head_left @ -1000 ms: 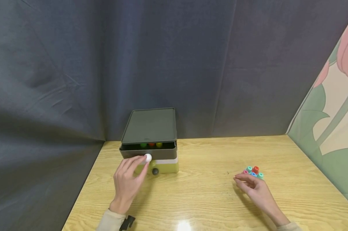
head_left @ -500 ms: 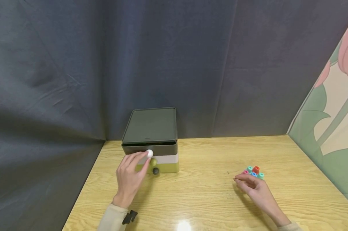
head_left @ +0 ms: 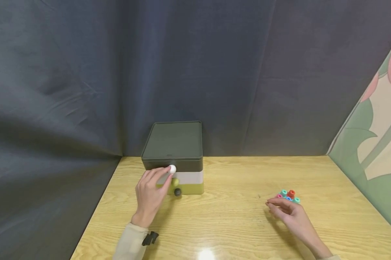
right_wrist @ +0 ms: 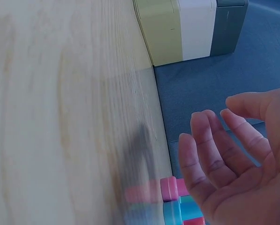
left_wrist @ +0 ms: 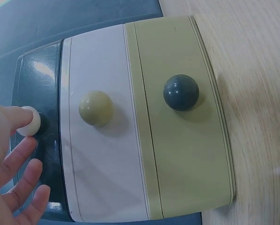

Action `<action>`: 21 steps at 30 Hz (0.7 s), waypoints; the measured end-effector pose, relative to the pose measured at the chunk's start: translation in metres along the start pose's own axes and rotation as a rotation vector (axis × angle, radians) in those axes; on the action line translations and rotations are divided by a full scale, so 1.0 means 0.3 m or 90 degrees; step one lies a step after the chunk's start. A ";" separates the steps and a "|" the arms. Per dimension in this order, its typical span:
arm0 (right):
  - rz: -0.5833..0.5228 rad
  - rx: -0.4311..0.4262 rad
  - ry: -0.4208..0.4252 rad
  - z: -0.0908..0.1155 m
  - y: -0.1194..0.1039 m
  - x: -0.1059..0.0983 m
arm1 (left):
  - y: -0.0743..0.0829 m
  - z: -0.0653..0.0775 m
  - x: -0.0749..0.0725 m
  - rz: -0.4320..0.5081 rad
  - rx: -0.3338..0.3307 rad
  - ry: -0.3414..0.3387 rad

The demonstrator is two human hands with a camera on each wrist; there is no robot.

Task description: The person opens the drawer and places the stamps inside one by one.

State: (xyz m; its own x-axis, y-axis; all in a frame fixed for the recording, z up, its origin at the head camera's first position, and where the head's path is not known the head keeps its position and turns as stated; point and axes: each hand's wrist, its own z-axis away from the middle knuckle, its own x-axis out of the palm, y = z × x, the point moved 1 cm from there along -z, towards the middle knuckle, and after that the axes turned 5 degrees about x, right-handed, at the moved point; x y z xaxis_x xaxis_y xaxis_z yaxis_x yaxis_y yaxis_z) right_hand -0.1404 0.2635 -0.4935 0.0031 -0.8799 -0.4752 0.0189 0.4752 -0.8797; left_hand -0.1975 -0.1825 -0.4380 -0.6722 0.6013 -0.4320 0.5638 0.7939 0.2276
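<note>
A small three-drawer box (head_left: pixel 176 141) stands at the back left of the table, all its drawers pushed in. Its top drawer is dark grey, the middle one white, the lowest olive green. My left hand (head_left: pixel 150 193) pinches the white round knob (left_wrist: pixel 31 123) of the top drawer between thumb and forefinger. Below it are an olive knob (left_wrist: pixel 96 108) and a dark knob (left_wrist: pixel 181 92), both untouched. My right hand (head_left: pixel 291 215) hovers over the table with loosely bent fingers, holding nothing, just in front of a cluster of colourful plastic pegs (head_left: pixel 291 194).
The wooden table (head_left: pixel 234 216) runs back to a dark grey curtain (head_left: pixel 195 72), which also hangs along the left side. At the right stands a panel with a flower print (head_left: pixel 374 151).
My left hand has pushed the top drawer from partly open to shut, hiding the coloured things inside it. My right hand has stayed nearly still; the head view has shifted slightly.
</note>
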 end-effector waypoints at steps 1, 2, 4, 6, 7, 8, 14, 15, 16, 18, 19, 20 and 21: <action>-0.001 -0.003 0.000 -0.001 0.001 0.000 | 0.000 0.000 0.002 -0.002 0.000 0.001; -0.002 -0.006 -0.002 -0.001 0.002 0.000 | 0.000 0.000 0.003 -0.002 -0.001 0.003; -0.005 -0.006 -0.001 -0.001 0.003 -0.001 | 0.000 -0.001 0.006 -0.002 -0.002 0.003; -0.007 -0.004 -0.002 -0.002 0.004 -0.001 | 0.000 -0.003 0.009 -0.002 -0.001 0.004; -0.008 -0.002 -0.004 -0.001 0.005 -0.001 | -0.001 -0.003 0.010 -0.001 -0.001 0.003; -0.008 0.000 -0.006 0.000 0.006 -0.001 | -0.001 -0.004 0.011 0.000 -0.001 0.002; -0.010 0.016 -0.013 0.001 0.003 0.002 | 0.002 -0.011 0.013 0.004 -0.003 -0.005; -0.010 0.016 -0.012 0.001 0.002 0.002 | 0.002 -0.011 0.013 0.004 -0.005 -0.006; -0.009 0.014 -0.011 0.001 0.000 0.003 | 0.002 -0.010 0.011 0.005 -0.008 -0.008; -0.009 0.009 -0.006 0.002 -0.003 0.003 | -0.002 -0.002 0.009 0.005 -0.019 -0.014; -0.011 0.008 -0.004 0.002 -0.005 0.003 | -0.005 0.005 0.007 0.006 -0.029 -0.015; -0.012 0.007 -0.001 0.002 -0.006 0.002 | -0.009 0.014 0.005 0.005 -0.041 -0.018; -0.011 0.007 0.001 0.003 -0.006 0.001 | -0.013 0.025 0.003 0.003 -0.053 -0.021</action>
State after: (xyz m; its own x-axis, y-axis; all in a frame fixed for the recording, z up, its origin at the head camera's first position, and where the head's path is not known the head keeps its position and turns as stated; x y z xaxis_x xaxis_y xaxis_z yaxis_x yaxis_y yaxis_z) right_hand -0.1395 0.2624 -0.4919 0.0008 -0.8882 -0.4595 0.0298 0.4593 -0.8878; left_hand -0.1969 -0.1857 -0.4457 -0.6531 0.6028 -0.4584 0.5238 0.7967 0.3015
